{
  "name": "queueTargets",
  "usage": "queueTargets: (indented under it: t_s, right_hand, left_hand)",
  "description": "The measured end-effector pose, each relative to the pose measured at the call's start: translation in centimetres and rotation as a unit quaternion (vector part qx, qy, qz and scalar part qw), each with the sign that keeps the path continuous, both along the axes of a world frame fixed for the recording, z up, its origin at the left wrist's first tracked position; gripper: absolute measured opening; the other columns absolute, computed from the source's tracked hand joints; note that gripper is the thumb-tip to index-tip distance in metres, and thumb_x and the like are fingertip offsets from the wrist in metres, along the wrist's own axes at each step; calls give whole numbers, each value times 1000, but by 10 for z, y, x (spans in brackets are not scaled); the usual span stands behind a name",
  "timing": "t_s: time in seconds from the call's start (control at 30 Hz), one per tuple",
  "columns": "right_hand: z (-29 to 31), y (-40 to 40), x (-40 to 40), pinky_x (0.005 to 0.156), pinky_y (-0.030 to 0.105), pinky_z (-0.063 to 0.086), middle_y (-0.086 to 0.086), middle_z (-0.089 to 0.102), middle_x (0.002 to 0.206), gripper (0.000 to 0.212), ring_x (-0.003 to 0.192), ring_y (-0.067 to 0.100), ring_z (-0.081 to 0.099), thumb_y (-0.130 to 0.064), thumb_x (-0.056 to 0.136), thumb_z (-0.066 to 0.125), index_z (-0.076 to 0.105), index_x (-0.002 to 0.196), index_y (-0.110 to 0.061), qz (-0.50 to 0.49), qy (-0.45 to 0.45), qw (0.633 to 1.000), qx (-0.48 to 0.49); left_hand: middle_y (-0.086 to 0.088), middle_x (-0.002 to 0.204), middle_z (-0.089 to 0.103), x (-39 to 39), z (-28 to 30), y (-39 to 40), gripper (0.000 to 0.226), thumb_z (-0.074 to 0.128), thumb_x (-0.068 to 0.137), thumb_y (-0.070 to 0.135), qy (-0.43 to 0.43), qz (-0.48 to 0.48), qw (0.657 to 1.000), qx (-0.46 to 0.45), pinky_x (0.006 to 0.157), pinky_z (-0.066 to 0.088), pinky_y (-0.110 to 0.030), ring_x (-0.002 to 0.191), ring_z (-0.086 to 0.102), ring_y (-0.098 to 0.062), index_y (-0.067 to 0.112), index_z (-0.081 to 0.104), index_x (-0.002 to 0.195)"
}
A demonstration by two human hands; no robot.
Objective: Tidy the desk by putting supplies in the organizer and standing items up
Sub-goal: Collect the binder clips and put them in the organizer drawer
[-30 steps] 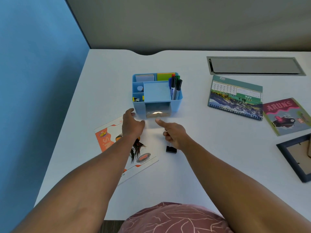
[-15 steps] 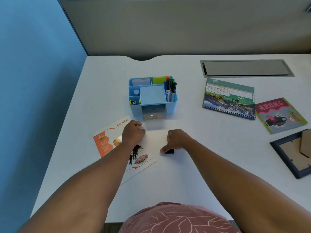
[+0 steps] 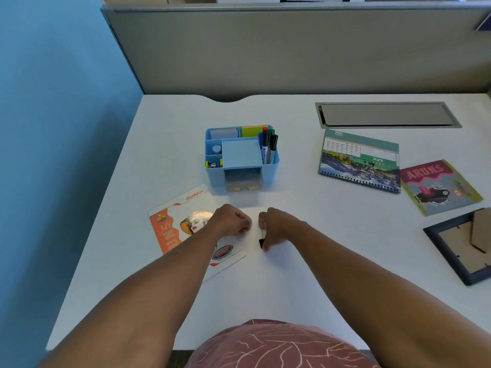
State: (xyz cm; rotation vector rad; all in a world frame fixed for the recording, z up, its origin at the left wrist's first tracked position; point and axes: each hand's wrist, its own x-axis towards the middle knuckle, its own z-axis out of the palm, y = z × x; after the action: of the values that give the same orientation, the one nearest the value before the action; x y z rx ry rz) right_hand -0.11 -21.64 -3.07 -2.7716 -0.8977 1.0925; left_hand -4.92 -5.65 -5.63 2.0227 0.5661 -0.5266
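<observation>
A white desk (image 3: pixel 305 288) seen from above, between a blue wall on the left and a grey partition behind; two bare forearms reach forward from the bottom edge. Furthest left lies a flat orange and white leaflet (image 3: pixel 170 235); the left hand (image 3: pixel 231 221) sits over its right edge as a closed fist, fingers curled under, and whether it holds anything cannot be told; a second ago this hand lay open beside the organizer. Just to its right, the right hand (image 3: pixel 276 228) pinches a black binder clip (image 3: pixel 261 241), fingers gripping its wire handles so the black body hangs at the desk surface; half a second ago the clip lay flat under the hand, so it has just been picked up, likely bound for the organizer. Beyond both hands, well apart from the clip, stands the blue organizer (image 3: pixel 241 160) with markers (image 3: pixel 268 147) upright in its right compartment and a clear front drawer. Further right lie a spiral desk calendar (image 3: pixel 358 163), a pink and green card (image 3: pixel 438 187), and at the far right edge a dark picture frame (image 3: pixel 462 245) face down; these flat items probably still need standing up.
</observation>
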Motion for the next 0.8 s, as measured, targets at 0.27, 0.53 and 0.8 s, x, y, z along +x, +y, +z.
queueTargets:
  t_s: [0.27, 0.53, 0.8]
  right_hand:
    - [-8, -4, -3, 82, 33, 52, 4, 65, 105, 34, 98, 23, 57, -40, 81, 69, 65, 104, -15, -37, 17, 996, 74]
    - [-7, -12, -2, 63, 24, 54, -1, 63, 82, 23, 65, 13, 63, -9, 73, 76, 66, 94, -6, -252, 146, 923, 252]
    - [6, -24, 9, 68, 25, 57, 15, 66, 95, 33, 78, 22, 69, 4, 67, 85, 64, 91, -4, -329, 272, 833, 352]
  left_hand:
    - [-12, 89, 77, 2, 0, -5, 12, 74, 82, 14, 49, 18, 995, -89, 85, 60, -38, 86, 75, -26, 8, 78, 91]
    - [-12, 107, 75, 0, 3, 4, 30, 77, 83, 12, 94, 70, 964, -240, 93, 56, -32, 102, 72, -20, 5, 72, 112]
    - [-10, 115, 73, 1, 10, 14, 50, 81, 77, 3, 59, 58, 948, -307, 90, 56, -28, 107, 69, -19, 12, 64, 123]
